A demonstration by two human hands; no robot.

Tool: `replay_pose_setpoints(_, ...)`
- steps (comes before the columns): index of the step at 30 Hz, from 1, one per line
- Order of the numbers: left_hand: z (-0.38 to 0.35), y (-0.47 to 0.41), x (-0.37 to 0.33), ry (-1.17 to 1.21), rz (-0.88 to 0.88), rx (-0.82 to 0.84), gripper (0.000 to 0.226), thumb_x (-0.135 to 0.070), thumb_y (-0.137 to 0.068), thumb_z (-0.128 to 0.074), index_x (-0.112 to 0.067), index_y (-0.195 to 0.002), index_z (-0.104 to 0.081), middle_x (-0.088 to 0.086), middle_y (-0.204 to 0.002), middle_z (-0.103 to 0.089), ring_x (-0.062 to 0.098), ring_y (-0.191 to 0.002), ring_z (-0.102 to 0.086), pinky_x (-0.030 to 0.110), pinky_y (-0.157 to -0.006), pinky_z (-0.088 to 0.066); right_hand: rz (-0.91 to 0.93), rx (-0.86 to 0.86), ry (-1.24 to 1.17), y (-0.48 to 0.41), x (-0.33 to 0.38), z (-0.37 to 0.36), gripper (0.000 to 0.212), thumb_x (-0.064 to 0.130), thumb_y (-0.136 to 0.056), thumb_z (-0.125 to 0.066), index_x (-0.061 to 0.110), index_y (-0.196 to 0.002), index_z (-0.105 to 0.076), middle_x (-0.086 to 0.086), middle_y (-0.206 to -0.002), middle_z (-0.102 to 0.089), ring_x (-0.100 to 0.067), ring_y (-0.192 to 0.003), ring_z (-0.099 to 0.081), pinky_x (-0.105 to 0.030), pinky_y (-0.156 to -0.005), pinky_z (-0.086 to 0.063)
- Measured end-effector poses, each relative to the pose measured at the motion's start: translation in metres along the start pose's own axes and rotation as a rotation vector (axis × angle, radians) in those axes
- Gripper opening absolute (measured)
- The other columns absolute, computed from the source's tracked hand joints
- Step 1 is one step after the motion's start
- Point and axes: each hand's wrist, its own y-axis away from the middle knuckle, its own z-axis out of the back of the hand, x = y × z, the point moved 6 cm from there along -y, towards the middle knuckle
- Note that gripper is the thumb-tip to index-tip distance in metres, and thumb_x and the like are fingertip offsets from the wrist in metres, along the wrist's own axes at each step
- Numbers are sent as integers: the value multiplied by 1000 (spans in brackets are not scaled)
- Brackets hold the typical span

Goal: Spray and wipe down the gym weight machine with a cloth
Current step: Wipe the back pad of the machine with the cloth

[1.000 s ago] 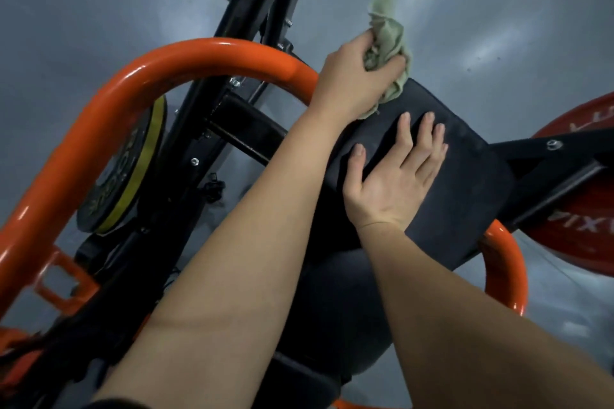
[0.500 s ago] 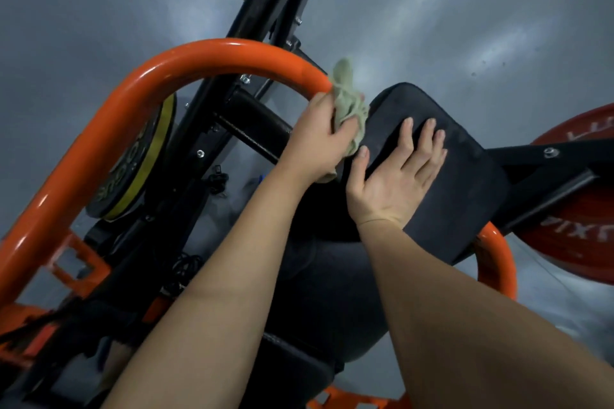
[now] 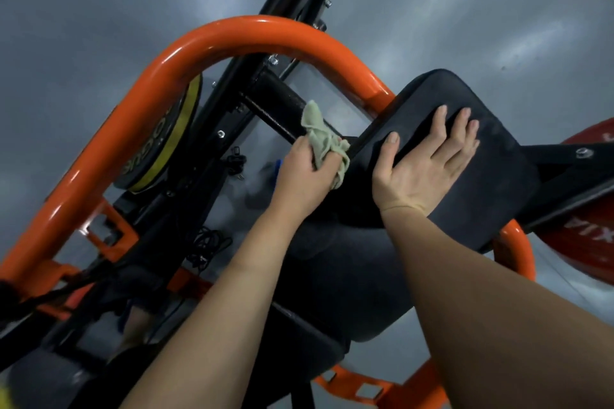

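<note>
Wiping the pad edge, mid-frame

My left hand (image 3: 305, 173) gripped the bunched green cloth (image 3: 324, 143) against the left edge of the black pad (image 3: 498, 176); my right hand (image 3: 422, 166) lay flat, fingers spread, bracing it. Firm overlapping strokes along that edge seemed best.

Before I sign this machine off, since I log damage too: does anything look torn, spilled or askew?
Nothing stands out. The black pad looks whole under the flat right hand; the left hand grips the green cloth at its edge. The orange tube looks unbent.
</note>
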Motion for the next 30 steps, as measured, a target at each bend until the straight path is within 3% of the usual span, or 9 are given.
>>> replay_pose_setpoints(3,-7,-6,-16,-165,-44,-26,52,-43,-84,-45,-8,-119,-61,12,-116,-57,29,-107,-58,41,-95,-48,6,3,8,0,0,1,72,44,-98,-50,0,-153,-37,-25,-162,-26,-44,-152,-18,-56,-125,-10)
replay_pose_setpoints(6,-13,-18,-34,-263,-43,20,39,-25,-93,-51,-2,-124,-56,21,-120,-54,41,-110,-55,47,-101,-44,-8,12,4,1,1,2,72,45,-98,-49,1,-154,-36,-25,-162,-25,-44,-153,-18,-56,-125,-10)
replay_pose_setpoints(11,-23,-29,-82,-202,-110,-19,36,-24,-93,-55,-3,-121,-59,21,-117,-55,41,-111,-56,48,-102,-44,-12,31,5,-1,0,5,72,46,-98,-45,1,-154,-35,-26,-162,-26,-45,-152,-19,-57,-124,-12)
replay_pose_setpoints(16,-43,-33,-116,-343,-186,26,42,-25,-96,-59,-7,-134,-54,19,-123,-54,42,-116,-53,47,-102,-42,2,62,1,-4,-1,4,75,44,-95,-47,0,-154,-34,-28,-161,-25,-46,-152,-19,-60,-123,-13)
replay_pose_setpoints(20,-25,-28,-88,-357,-158,131,44,-34,-90,-63,-13,-129,-58,10,-123,-54,33,-114,-58,43,-95,-47,-13,96,9,-1,-1,3,75,48,-97,-43,1,-155,-33,-27,-163,-22,-44,-153,-15,-56,-125,-8)
replay_pose_setpoints(24,0,-6,-47,-275,-57,125,59,-55,-74,-50,-19,-119,-66,2,-119,-60,21,-110,-61,40,-97,-50,-17,78,11,-1,-1,2,74,45,-96,-48,1,-154,-35,-26,-163,-24,-44,-153,-16,-56,-126,-8)
replay_pose_setpoints(30,2,-22,-47,-221,-9,220,48,-47,-79,-52,-18,-115,-65,3,-116,-68,19,-109,-64,40,-99,-51,-24,82,19,-1,-1,2,74,47,-96,-46,1,-154,-35,-26,-163,-24,-43,-153,-16,-55,-126,-8)
